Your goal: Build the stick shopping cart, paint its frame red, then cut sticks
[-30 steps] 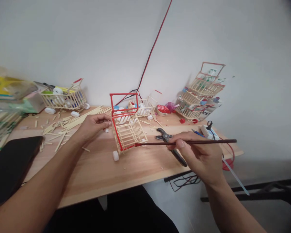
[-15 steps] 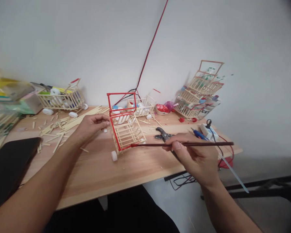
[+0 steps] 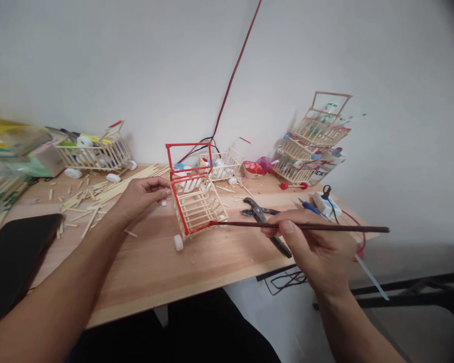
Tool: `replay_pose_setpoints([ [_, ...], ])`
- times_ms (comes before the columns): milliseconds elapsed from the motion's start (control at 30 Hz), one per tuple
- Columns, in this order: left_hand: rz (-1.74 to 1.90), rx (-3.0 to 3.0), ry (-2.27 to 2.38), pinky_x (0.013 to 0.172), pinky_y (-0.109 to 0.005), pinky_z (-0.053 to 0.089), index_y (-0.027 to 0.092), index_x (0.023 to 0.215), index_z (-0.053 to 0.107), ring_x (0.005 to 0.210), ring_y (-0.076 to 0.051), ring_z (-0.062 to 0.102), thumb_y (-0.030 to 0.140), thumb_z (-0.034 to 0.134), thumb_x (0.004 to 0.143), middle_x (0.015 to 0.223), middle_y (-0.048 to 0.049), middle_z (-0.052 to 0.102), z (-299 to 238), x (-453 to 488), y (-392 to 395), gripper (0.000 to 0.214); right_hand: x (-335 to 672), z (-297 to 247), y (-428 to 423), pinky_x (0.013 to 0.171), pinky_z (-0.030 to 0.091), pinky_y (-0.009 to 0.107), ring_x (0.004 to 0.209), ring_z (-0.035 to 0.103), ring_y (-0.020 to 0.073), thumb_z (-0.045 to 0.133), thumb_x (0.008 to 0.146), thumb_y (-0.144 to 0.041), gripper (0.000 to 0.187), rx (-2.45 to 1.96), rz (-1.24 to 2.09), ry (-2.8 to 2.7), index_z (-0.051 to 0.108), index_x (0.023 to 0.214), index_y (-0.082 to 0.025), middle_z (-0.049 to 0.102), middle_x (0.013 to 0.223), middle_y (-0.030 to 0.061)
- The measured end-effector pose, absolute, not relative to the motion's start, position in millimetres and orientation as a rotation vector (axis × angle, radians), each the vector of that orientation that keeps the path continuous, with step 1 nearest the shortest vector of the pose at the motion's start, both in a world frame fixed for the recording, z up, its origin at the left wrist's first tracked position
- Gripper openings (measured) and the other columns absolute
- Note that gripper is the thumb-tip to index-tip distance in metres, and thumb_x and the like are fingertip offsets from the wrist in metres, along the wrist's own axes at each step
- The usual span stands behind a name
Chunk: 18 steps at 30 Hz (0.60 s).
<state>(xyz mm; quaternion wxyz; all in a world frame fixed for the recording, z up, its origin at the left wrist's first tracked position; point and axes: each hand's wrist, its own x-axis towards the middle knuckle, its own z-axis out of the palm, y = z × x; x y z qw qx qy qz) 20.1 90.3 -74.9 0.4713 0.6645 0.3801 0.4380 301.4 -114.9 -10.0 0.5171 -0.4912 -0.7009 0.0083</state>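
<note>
Nudged slightly right since before: pinching the paintbrush (image 3: 249, 225) in the right hand (image 3: 318, 247) to rest its tip on the cart (image 3: 194, 204) at its red rail, gripping that cart in the curled left hand (image 3: 139, 194) for steadiness.

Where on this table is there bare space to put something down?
The front strip of the table is bare, bordered by the left forearm, the red-edged cart and the right hand holding the brush. Crowded: loose sticks back left, stacked carts and pliers at right.
</note>
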Motion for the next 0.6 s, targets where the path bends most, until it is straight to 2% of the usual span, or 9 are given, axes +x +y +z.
replay_pose_setpoints([
  [167, 1.080, 1.646, 0.938, 0.055, -0.025, 0.046, 0.018, 0.077, 0.075, 0.056, -0.012, 0.054, 0.034, 0.079, 0.063, 0.070, -0.0017, 0.069, -73.0, 19.9, 89.3, 0.022, 299.7, -11.9, -112.9, 0.072, 0.058, 0.031, 0.073, 0.071, 0.0171, 0.063, 0.091, -0.016, 0.014, -1.195, -0.022, -1.700, 0.074, 0.087, -0.023, 0.074, 0.074, 0.0001],
  [400, 1.068, 1.653, 0.958, 0.057, -0.026, 0.045, 0.018, 0.080, 0.074, 0.057, -0.013, 0.055, 0.037, 0.079, 0.064, 0.070, -0.0013, 0.068, -76.5, 18.7, 90.9, 0.026, 307.3, -6.4, -116.3, 0.068, 0.057, 0.028, 0.067, 0.070, 0.0150, 0.066, 0.090, -0.016, 0.013, -1.273, -0.184, -1.678, 0.074, 0.083, -0.023, 0.076, 0.075, -0.0007],
  [600, 1.071, 1.635, 0.956, 0.057, -0.024, 0.046, 0.017, 0.079, 0.074, 0.058, -0.012, 0.055, 0.037, 0.079, 0.063, 0.070, -0.0012, 0.068, -75.0, 19.7, 89.4, 0.027, 299.1, -9.5, -119.4, 0.068, 0.057, 0.025, 0.069, 0.071, 0.0131, 0.065, 0.090, -0.014, 0.013, -1.214, -0.129, -1.649, 0.073, 0.086, -0.023, 0.075, 0.076, -0.0029],
])
